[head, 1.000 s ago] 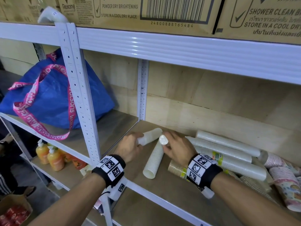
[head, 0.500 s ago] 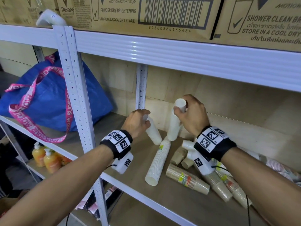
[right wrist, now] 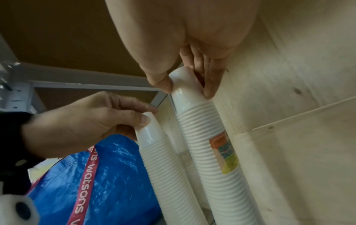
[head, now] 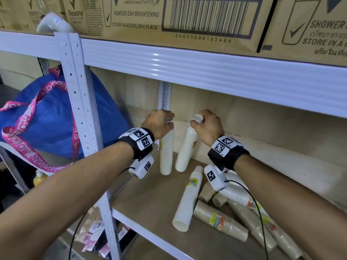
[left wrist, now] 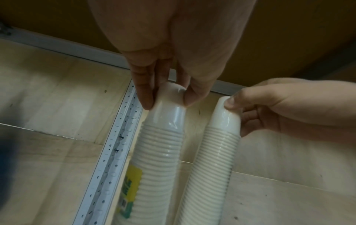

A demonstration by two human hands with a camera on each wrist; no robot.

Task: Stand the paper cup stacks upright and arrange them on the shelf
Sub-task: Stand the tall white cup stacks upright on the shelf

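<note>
Two white paper cup stacks stand on the wooden shelf (head: 150, 199) near its back left corner. My left hand (head: 159, 124) pinches the top of the left stack (head: 166, 152), which stands upright by the rear post; the left wrist view shows thumb and fingers round that stack's top cup (left wrist: 169, 99). My right hand (head: 206, 126) grips the top of the right stack (head: 185, 151), which leans slightly; its orange-green label (right wrist: 225, 152) faces the back wall. Several more stacks, white (head: 187, 197) and brown (head: 221, 222), lie on their sides to the right.
A blue bag with pink straps (head: 47, 117) fills the neighbouring bay left of the white perforated post (head: 80, 109). Cardboard boxes (head: 187, 17) sit on the shelf above, its white beam (head: 206, 72) low over my hands. Bottles (head: 39, 180) stand on a lower shelf.
Both hands lifted the two white stacks from lying on the shelf, swung them upright and carried them back towards the rear left corner, where their bases now rest on the board.
</note>
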